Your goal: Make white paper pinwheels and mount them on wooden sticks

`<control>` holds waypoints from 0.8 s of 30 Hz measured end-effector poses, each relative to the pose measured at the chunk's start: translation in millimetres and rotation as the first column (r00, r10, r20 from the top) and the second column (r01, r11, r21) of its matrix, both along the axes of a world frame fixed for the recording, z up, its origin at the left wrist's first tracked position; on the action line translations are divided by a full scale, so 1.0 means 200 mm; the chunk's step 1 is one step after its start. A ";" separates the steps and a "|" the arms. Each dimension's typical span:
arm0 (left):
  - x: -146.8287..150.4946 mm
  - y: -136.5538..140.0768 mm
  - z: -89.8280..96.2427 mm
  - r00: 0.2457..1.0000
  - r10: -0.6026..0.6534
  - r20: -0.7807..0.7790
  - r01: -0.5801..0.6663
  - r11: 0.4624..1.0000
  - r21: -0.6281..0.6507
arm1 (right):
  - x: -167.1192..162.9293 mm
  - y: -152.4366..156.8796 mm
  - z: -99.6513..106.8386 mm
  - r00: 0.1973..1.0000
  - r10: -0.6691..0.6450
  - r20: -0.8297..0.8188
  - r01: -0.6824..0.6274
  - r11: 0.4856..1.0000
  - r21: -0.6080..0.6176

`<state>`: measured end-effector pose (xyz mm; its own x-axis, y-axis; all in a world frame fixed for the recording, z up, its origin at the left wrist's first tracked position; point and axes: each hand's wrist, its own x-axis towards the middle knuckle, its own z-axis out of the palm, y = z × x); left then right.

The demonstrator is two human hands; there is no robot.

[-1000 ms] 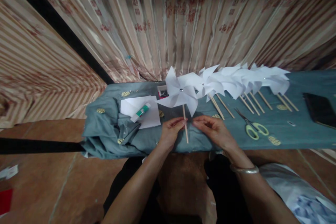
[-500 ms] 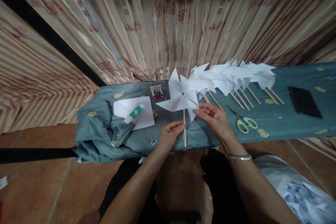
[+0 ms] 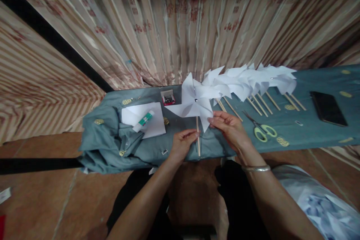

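Observation:
A white paper pinwheel with a silver pin at its centre stands out over the cloth in front of me. My left hand pinches its wooden stick below the blades. At the lower right blade, my right hand has thumb and fingers closed on the paper edge. Several finished-looking white pinwheels lie overlapped in a row to the right, their sticks pointing toward me. Scissors with green handles lie just right of my right hand.
On the left, a glue stick rests on white paper sheets. Behind them sits a small box of pins. A black phone lies at the right on the teal cloth. A plastic bag stands on the floor.
The held pinwheel's blades have turned slightly about the pin. Both hands keep nearly the same place and grip.

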<state>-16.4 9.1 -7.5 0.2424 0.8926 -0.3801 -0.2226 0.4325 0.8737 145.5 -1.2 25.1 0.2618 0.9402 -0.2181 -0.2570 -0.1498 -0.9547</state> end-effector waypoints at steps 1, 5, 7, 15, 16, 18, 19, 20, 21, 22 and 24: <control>0.00 0.00 0.00 1.000 -0.002 -0.003 0.002 1.000 0.001 | 0.00 0.00 0.00 1.000 0.005 0.003 -0.005 1.000 0.000; 0.00 0.00 0.00 1.000 0.000 -0.014 0.000 1.000 0.001 | -0.02 -0.01 0.01 0.999 0.034 -0.014 -0.034 0.999 -0.010; 0.00 0.00 0.00 1.000 0.000 -0.009 0.000 1.000 -0.002 | -0.03 -0.01 0.01 0.998 0.051 -0.022 -0.052 0.999 -0.016; 0.00 -0.01 0.01 0.999 -0.041 -0.016 0.042 0.999 0.029 | -0.08 -0.01 0.00 0.994 0.110 -0.003 -0.110 0.994 -0.014; 0.00 -0.01 0.01 0.999 -0.044 -0.014 0.045 0.998 0.032 | -0.08 -0.01 0.00 0.993 0.116 0.014 -0.116 0.993 -0.011; 0.00 -0.01 0.02 0.999 -0.042 -0.006 0.042 0.998 0.036 | -0.09 -0.01 0.00 0.989 0.128 0.069 -0.128 0.992 -0.001; 0.00 -0.01 0.02 0.999 -0.041 -0.006 0.041 0.998 0.038 | -0.09 -0.02 0.00 0.985 0.133 0.106 -0.134 0.991 0.002; 0.00 -0.01 0.02 0.999 -0.040 -0.007 0.040 0.998 0.039 | -0.09 -0.02 0.01 0.980 0.135 0.148 -0.137 0.991 0.005; -0.01 -0.01 0.02 0.999 -0.039 -0.012 0.039 0.998 0.041 | -0.08 -0.03 0.02 0.972 0.131 0.194 -0.135 0.991 0.010; -0.01 -0.01 0.03 0.999 -0.038 -0.018 0.039 0.998 0.043 | -0.06 -0.03 0.03 0.962 0.120 0.244 -0.128 0.992 0.020; -0.01 -0.01 0.03 0.999 -0.034 -0.028 0.036 0.998 0.045 | 0.00 -0.04 0.05 0.939 0.063 0.339 -0.090 0.994 0.063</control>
